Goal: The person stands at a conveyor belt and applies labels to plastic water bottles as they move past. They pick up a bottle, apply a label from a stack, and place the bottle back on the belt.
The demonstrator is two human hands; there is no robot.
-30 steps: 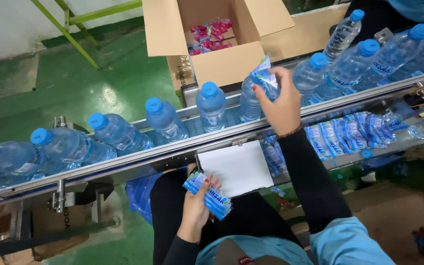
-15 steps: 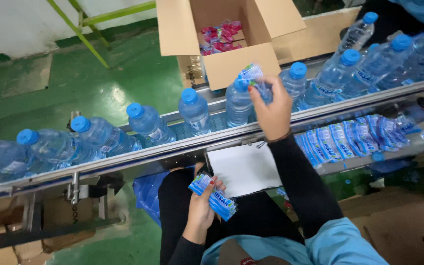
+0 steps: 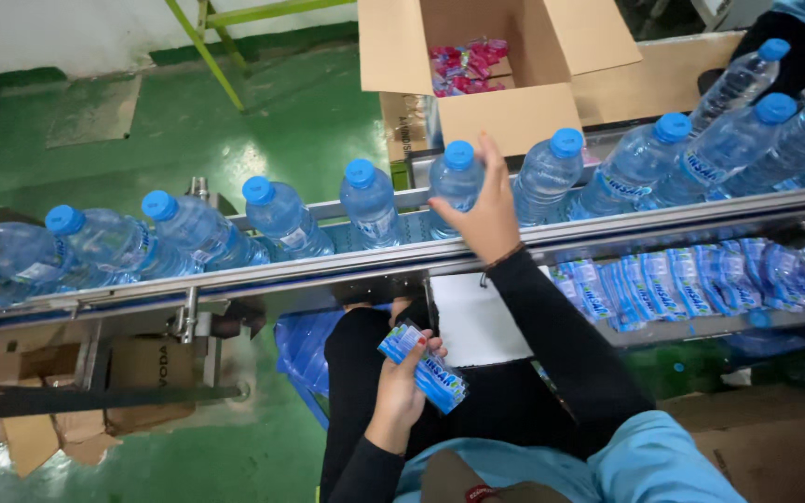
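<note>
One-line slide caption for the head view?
Right hand on a conveyor bottle; left hand holds blue labels.

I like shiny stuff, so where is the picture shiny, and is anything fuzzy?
Head view: white glare sits on the green floor and along the metal conveyor rail; the bottles glint; the right hand looks slightly soft, while the left hand and its labels look sharp.
</note>
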